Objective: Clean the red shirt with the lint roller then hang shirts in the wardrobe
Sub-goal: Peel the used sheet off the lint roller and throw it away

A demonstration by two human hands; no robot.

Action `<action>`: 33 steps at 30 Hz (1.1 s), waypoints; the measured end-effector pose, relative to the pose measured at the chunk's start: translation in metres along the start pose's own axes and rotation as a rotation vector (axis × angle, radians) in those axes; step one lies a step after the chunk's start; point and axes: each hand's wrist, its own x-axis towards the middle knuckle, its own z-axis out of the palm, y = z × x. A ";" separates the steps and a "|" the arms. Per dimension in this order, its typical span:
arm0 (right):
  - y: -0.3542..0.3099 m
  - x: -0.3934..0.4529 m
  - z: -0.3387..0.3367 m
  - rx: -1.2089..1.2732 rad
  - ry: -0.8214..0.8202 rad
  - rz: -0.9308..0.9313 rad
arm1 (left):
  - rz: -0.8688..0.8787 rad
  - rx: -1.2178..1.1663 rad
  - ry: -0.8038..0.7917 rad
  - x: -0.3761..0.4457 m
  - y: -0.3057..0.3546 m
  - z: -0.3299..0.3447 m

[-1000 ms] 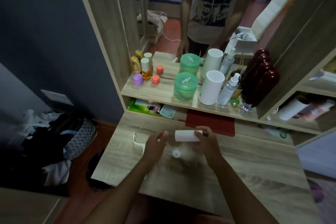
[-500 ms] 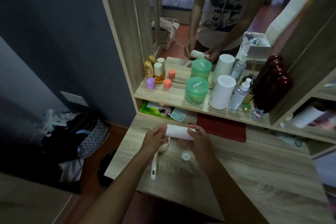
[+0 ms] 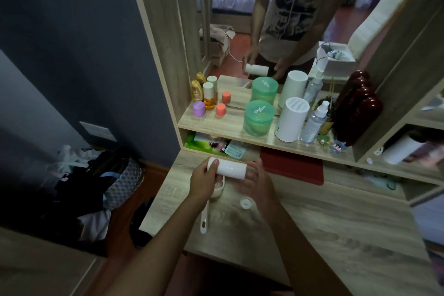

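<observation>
Both hands, left hand (image 3: 204, 181) and right hand (image 3: 257, 181), grip the lint roller (image 3: 228, 168) near the table's (image 3: 336, 223) far edge (readying it, I'd say); next, the red shirt.

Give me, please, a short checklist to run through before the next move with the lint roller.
1. Left hand grips the white roll: ok.
2. Right hand at the roll's other end: ok; grip cannot tell.
3. Roll seated on the handle: cannot tell.
4. Small white cap lies loose on the desk: not ok if it belongs on.
5. Red shirt in view: not ok.
</observation>
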 end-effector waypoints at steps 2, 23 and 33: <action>0.013 0.010 -0.018 -0.578 0.142 -0.131 | -0.031 -0.031 0.034 0.002 -0.003 -0.004; 0.041 -0.012 0.016 -0.710 0.181 -0.350 | -0.183 -0.019 0.057 -0.006 -0.036 -0.027; 0.028 -0.028 0.042 -0.492 0.215 -0.299 | -0.166 -0.005 0.088 -0.005 -0.032 -0.017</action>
